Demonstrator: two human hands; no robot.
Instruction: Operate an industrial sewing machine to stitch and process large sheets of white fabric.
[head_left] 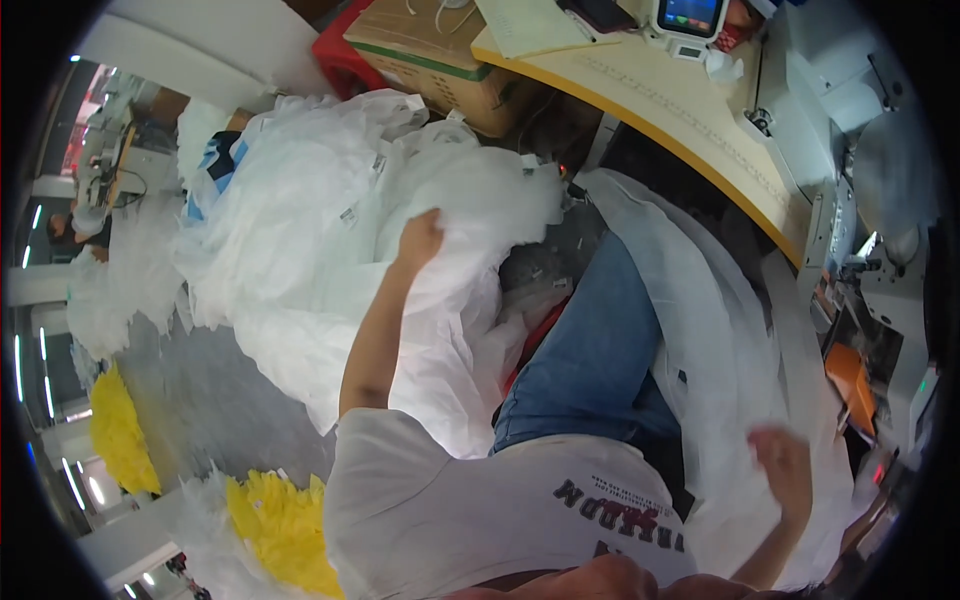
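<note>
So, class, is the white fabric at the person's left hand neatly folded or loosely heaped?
Loosely heaped: the white fabric bulges in crumpled, uneven layers by the left hand.

Site type: sewing workshop. Indicators: a sewing machine [800, 140] stands at the right end of the yellow-edged surface [640, 78], which bears a ruled scale. Piled white fabric [290, 190] lies left of the surface. Yellow fabric [285, 530] lies well apart from the surface, beyond the white pile. Strip lights [18, 368] show far left of the surface.
</note>
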